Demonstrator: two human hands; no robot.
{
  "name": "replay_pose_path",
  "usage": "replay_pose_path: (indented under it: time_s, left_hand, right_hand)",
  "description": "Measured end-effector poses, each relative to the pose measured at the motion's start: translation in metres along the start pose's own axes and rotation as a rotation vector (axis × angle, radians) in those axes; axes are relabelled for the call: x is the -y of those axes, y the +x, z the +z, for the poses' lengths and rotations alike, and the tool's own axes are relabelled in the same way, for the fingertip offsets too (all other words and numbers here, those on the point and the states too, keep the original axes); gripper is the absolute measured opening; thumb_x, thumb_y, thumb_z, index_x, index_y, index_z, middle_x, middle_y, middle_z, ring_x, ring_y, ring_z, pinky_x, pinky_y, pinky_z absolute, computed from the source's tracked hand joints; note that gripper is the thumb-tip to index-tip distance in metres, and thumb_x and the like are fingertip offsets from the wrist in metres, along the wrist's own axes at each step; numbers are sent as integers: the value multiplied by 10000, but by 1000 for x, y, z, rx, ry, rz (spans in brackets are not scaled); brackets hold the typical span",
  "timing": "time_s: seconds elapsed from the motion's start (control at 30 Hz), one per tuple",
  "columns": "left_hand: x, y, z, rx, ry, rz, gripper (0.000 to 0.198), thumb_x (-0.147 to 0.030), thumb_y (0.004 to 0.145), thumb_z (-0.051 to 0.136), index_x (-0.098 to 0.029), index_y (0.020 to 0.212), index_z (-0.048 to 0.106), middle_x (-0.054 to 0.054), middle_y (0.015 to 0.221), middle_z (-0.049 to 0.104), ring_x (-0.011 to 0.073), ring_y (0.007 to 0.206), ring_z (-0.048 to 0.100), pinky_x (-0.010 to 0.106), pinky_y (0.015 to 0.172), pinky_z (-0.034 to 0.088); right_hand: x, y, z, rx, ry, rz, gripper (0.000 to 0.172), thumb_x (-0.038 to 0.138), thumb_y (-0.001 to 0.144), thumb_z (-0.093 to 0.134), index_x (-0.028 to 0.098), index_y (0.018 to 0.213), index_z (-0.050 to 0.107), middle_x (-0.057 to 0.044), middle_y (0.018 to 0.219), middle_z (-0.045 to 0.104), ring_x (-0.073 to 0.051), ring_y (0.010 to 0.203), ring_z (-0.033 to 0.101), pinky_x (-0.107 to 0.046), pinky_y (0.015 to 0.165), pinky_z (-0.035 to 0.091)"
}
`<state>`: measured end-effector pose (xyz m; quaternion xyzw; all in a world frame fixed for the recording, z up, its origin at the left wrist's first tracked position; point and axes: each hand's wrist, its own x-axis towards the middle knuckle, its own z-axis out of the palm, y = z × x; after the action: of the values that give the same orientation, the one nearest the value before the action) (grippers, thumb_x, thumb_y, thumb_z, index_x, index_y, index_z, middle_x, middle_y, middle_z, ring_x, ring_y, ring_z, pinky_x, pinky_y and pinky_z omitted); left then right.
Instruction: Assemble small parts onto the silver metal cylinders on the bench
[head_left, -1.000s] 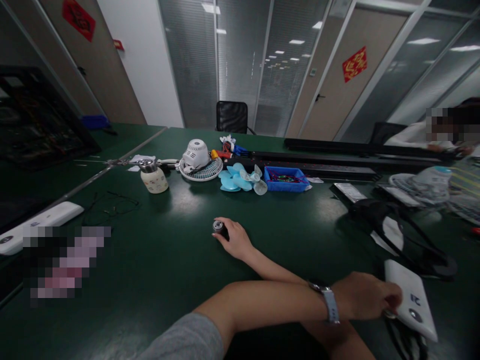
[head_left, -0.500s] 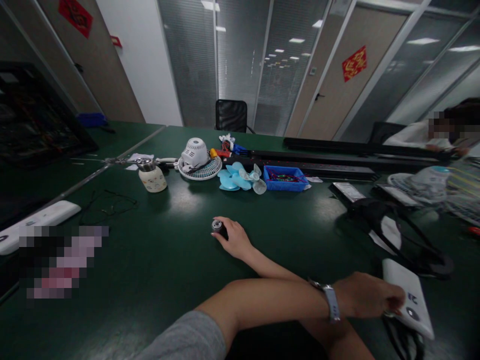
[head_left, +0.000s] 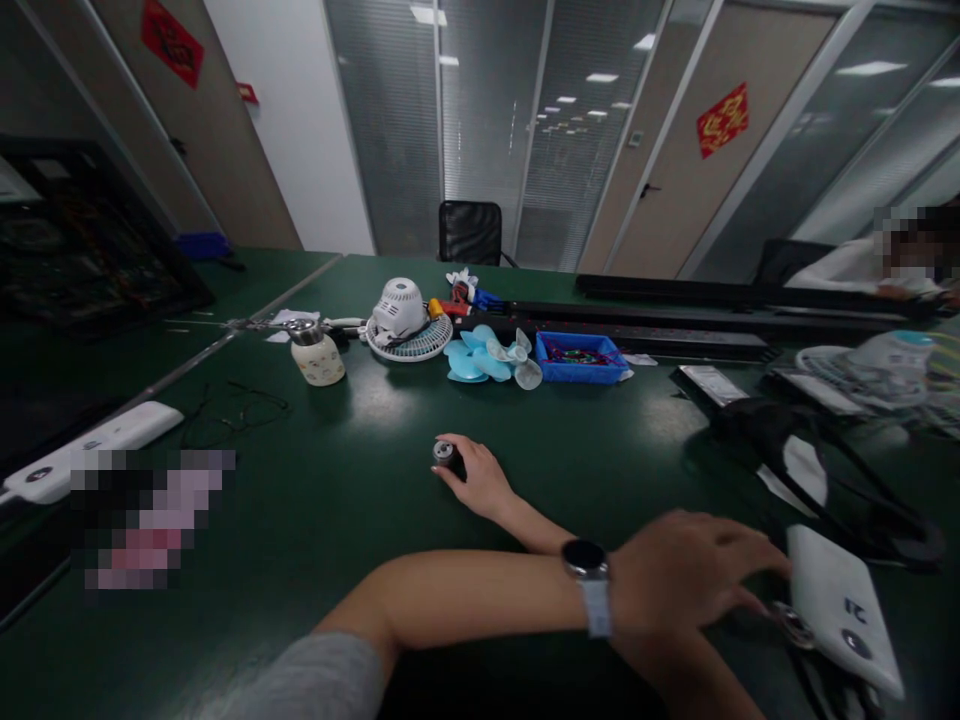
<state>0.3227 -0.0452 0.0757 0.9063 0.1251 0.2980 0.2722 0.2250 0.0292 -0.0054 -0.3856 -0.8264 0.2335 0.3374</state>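
My arms cross, the left one with a watch lying over the right. In the middle of the table, my right hand (head_left: 480, 475) has its fingers and thumb wrapped round a small dark cylinder with a silver top (head_left: 444, 453), which stands upright. Far to the right, my left hand (head_left: 686, 570) is open, thumb and fingers apart and a little blurred. Its fingertips come close to a white power bank (head_left: 844, 605) and a small round metal piece (head_left: 793, 625) beside dark cables. Whether they touch either one I cannot tell.
Across the table are a cream bottle (head_left: 319, 358), a white fan part (head_left: 405, 315), light-blue fan blades (head_left: 480, 355) and a blue tray (head_left: 581, 372) of wires. Black straps (head_left: 862, 490) lie at right, a long white device (head_left: 97, 450) at left. Another person (head_left: 840, 270) sits far right.
My left hand has drawn back leftward from the power bank and its fingers have spread. The right hand keeps its hold on the cylinder. The view has shifted slightly.
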Motion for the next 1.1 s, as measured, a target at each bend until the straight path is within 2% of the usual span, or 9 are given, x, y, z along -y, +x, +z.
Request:
replay_pose_path:
  time_s: [0.1,0.17,0.27,0.4,0.63,0.77,0.83,0.97,1.1]
  left_hand:
    - [16,-58,-82,-191,238,-292,223,-279,887,519,-240,1095,591,25,1060,656,163,1015,592,342,926,440]
    - [35,-103,-129,-276,311,-404,209,-262,885,502,-194,1061,592,71,1042,655,209,999,599,403,898,454]
    - [63,-162,-168,-392,368,-622,203,-268,823,596,-203,1015,581,51,1001,671,210,950,626,378,838,494]
    - [78,-201,-171,-388,201,-657,159,-287,839,579,-228,986,578,8,964,699,164,907,663,292,785,523]
    - [80,-202,-168,-487,128,-668,105,-329,854,559,-226,868,552,-14,861,722,159,837,693,253,694,538]
    - [89,-220,-181,-571,167,-626,192,-356,838,582,-218,960,531,37,1010,716,198,1005,658,343,864,514]
    - [96,-236,-185,-508,215,-652,289,-355,842,575,-225,1095,522,58,1093,696,223,1110,606,424,973,443]
    - [109,-265,-185,-328,196,-780,481,-384,824,593,-232,1254,440,52,1057,712,239,1202,537,505,1043,344]
    - [110,-279,-187,-348,137,-802,648,-409,790,623,-245,1350,342,89,1283,594,231,1303,430,481,1092,296]
  right_hand:
    - [-1,0,2,-11,11,27,442,301,837,603,240,1253,469,-57,1218,586,-221,1086,557,-396,960,411]
    - [-2,2,3,-2,16,31,425,243,823,602,243,1232,489,-54,1195,597,-219,1081,562,-391,958,418]
    - [-1,3,2,-4,27,38,373,214,797,615,213,1161,535,-65,1140,619,-220,1041,581,-383,912,444]
    - [3,4,-2,-3,61,99,370,249,778,643,195,1132,549,-74,1101,632,-217,1002,593,-381,877,457]
    - [6,6,-4,-1,115,125,354,264,772,651,212,1114,578,-52,1091,637,-206,1004,586,-362,887,454]
    - [9,6,-5,4,122,154,349,327,773,666,218,1098,597,-47,1056,641,-205,979,587,-354,870,461]
    - [9,6,-5,2,132,166,349,340,771,671,226,1094,602,-41,1051,642,-202,968,590,-354,868,464]
    - [10,8,-5,-3,167,187,356,335,769,674,237,1104,601,-38,1066,637,-204,982,589,-370,886,465]
    - [12,7,-8,-9,194,222,408,328,748,694,244,1134,589,-45,1095,627,-216,1001,587,-390,898,470]
